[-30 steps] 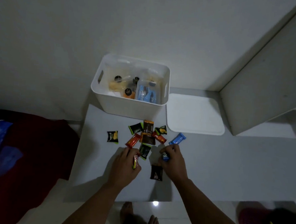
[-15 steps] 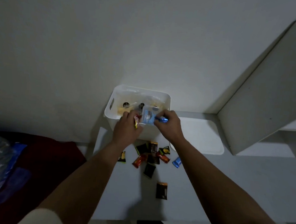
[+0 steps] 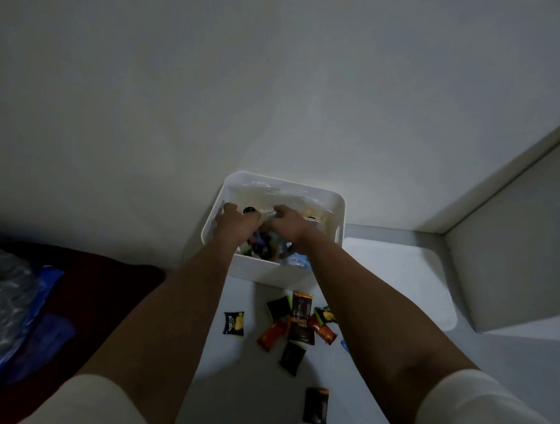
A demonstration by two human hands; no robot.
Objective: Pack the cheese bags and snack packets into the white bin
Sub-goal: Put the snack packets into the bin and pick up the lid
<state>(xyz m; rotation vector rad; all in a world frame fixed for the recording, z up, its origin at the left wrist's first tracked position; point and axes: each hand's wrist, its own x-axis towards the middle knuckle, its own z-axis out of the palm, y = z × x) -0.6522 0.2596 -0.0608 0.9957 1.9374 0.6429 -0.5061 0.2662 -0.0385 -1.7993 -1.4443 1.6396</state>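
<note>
The white bin [image 3: 335, 202] stands against the wall at the back of the white table, holding clear cheese bags and some packets. Both my hands are down inside it. My left hand [image 3: 237, 221] is at the left side and my right hand [image 3: 288, 222] is in the middle, backs up, fingers curled down among the bags. What the fingers hold is hidden. Several snack packets [image 3: 298, 324] lie in a cluster in front of the bin. A yellow-and-black packet [image 3: 233, 323] lies apart at the left, and a dark packet [image 3: 316, 407] lies nearer me.
The flat white lid [image 3: 399, 278] lies to the right of the bin. A white cabinet panel [image 3: 516, 242] rises at the far right. Left of the table are a dark red cloth [image 3: 87, 285] and a blue plastic bag [image 3: 4, 309].
Both hands picked up packets from the table, a red one and a blue one, carried them forward to the bin, and have now dipped inside it. The head has moved forward.
</note>
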